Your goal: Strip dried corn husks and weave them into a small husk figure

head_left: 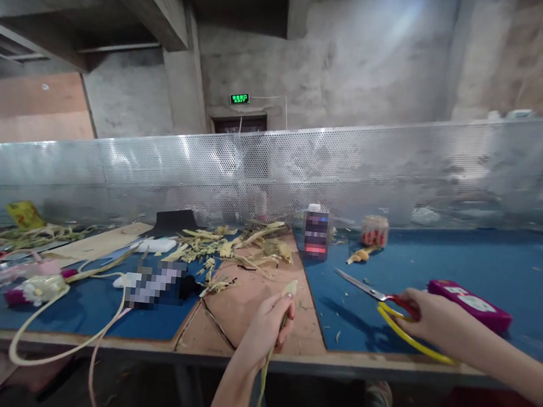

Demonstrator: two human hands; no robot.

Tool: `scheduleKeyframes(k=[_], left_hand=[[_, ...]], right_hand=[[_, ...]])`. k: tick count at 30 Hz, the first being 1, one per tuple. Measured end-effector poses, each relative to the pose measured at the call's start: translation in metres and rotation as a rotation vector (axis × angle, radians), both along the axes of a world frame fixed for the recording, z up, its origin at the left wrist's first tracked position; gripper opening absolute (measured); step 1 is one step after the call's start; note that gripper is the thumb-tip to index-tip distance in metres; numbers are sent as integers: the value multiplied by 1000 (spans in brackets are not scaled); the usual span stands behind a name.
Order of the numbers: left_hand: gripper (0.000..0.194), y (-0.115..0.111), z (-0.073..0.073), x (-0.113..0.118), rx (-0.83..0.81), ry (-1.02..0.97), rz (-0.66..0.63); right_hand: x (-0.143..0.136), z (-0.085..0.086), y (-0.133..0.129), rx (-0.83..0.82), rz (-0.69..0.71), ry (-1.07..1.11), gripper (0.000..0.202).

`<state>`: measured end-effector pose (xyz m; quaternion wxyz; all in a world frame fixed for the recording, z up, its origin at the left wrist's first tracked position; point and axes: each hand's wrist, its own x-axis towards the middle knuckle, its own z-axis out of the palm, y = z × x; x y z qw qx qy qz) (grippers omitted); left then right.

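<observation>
My left hand (267, 324) is over the brown board in the middle, its fingers closed round a pale dried husk strip (290, 288). The strip's light tip shows above the fingers, and a thin yellowish tail hangs below the hand past the table's edge. To the right, above the blue surface, my right hand (418, 317) grips scissors (364, 285). Their metal blades point left and away from me and look closed or nearly so. The scissors have red on the handle, and a long yellow curved piece runs beneath my hand.
Husk scraps (258, 244) lie heaped on the brown board (305, 325). A dark-labelled bottle (316, 233), a jar (375, 231) and a magenta box (470, 306) stand nearby. Left are cables (18, 339) and a white-flowered item (42, 287). A perforated metal screen (208, 159) runs behind.
</observation>
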<state>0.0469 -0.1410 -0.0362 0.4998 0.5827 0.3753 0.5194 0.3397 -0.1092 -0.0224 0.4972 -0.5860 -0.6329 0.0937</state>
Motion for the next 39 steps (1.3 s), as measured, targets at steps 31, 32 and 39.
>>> scheduleKeyframes(k=[31, 32, 39], left_hand=[[34, -21, 16, -2, -20, 96, -132], [34, -21, 16, -1, -25, 92, -133], [34, -21, 16, -1, -26, 84, -125]], right_hand=[[-78, 10, -69, -471, 616, -228, 28], [-79, 9, -69, -466, 612, -227, 28], [-80, 7, -66, -408, 610, -234, 30]])
